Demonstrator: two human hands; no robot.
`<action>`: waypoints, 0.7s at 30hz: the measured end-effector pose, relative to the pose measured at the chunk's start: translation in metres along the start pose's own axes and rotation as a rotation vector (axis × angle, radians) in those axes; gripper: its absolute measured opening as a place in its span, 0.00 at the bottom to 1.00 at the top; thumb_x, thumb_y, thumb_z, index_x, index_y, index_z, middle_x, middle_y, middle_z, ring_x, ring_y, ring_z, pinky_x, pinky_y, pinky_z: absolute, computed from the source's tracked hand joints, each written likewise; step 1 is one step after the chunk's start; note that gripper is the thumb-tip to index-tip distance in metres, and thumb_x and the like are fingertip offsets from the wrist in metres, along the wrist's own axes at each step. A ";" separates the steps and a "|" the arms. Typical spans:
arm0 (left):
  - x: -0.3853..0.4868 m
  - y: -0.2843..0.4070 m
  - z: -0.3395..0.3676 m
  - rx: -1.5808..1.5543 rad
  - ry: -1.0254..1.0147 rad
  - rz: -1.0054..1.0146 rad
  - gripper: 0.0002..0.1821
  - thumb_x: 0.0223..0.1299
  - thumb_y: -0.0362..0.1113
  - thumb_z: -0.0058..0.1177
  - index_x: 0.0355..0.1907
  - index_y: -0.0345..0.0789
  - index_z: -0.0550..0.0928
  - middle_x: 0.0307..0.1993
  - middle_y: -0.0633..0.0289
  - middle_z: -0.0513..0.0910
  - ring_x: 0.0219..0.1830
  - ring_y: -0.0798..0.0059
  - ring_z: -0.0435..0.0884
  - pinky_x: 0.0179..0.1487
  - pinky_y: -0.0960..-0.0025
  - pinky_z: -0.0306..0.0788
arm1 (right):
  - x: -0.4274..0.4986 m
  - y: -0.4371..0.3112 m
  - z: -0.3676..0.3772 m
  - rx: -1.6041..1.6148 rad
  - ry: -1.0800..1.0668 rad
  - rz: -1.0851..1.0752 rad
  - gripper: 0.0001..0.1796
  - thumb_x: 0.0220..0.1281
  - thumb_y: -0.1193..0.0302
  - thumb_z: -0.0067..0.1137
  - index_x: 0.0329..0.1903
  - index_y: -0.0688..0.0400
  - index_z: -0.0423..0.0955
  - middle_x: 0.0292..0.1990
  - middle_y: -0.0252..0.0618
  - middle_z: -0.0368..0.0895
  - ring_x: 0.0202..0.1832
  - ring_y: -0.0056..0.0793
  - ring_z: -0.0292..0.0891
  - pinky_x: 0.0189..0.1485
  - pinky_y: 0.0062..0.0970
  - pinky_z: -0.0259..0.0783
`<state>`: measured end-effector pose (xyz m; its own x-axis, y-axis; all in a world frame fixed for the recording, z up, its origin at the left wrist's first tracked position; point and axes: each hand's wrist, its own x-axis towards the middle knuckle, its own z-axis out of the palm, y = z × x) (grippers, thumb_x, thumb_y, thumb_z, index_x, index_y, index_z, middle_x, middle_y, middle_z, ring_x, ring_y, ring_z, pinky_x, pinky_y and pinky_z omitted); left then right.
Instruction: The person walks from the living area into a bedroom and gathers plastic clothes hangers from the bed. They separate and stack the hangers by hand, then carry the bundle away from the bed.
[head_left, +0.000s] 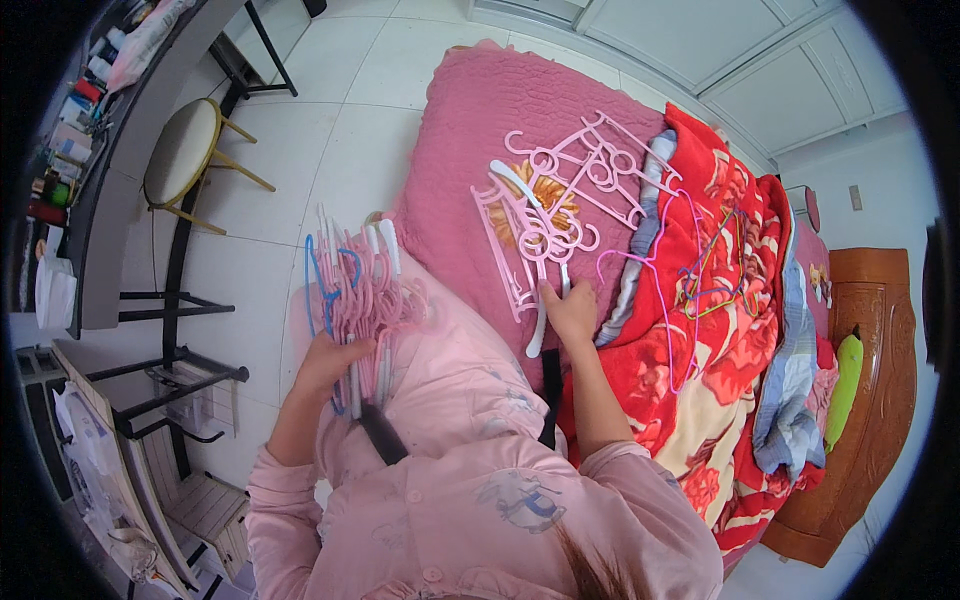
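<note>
My left hand (334, 364) grips a thick bunch of clothes hangers (364, 300), mostly pink with some white and blue ones, above my lap. On the bed, my right hand (574, 311) has its fingers on a white and pink hanger (541, 319) at the near end of a pile of pink hangers (551, 236). Whether the fingers are closed on it is hard to see. More pink hangers (600, 169) lie farther up the pink quilt. A bright pink hanger (658, 262) rests partly on the red blanket, and thin green and purple hangers (724, 270) lie to its right.
The bed has a pink quilted cover (480, 105), a red patterned blanket (720, 345) and a wooden headboard (877, 397). A round stool (180, 154) stands on the tiled floor beside a cluttered desk (142, 112). White cabinets (675, 37) line the far side.
</note>
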<state>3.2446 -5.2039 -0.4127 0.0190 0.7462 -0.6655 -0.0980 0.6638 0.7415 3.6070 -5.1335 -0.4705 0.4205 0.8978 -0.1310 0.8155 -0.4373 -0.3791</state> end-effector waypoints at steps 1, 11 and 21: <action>-0.001 0.000 0.000 -0.016 -0.005 0.003 0.26 0.51 0.29 0.63 0.55 0.29 0.75 0.47 0.61 0.82 0.45 0.74 0.80 0.54 0.69 0.71 | 0.001 -0.002 0.004 0.043 -0.030 0.022 0.34 0.44 0.52 0.67 0.43 0.70 0.70 0.39 0.61 0.77 0.45 0.55 0.75 0.49 0.44 0.70; 0.001 0.000 -0.001 -0.047 -0.026 0.018 0.26 0.51 0.28 0.62 0.55 0.30 0.75 0.46 0.61 0.81 0.44 0.74 0.79 0.51 0.70 0.72 | 0.004 0.012 0.018 0.142 -0.012 -0.050 0.13 0.53 0.69 0.56 0.35 0.67 0.70 0.33 0.60 0.77 0.38 0.58 0.75 0.42 0.48 0.69; 0.000 0.002 0.001 -0.018 -0.001 0.026 0.25 0.50 0.29 0.62 0.53 0.27 0.77 0.45 0.60 0.83 0.43 0.74 0.81 0.52 0.70 0.72 | 0.009 -0.019 0.012 0.294 -0.021 -0.131 0.12 0.58 0.69 0.55 0.37 0.65 0.67 0.34 0.60 0.77 0.37 0.57 0.76 0.39 0.48 0.68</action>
<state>3.2450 -5.2026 -0.4107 0.0177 0.7630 -0.6461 -0.1159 0.6434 0.7567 3.5905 -5.1164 -0.4757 0.3085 0.9478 -0.0808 0.7115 -0.2863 -0.6418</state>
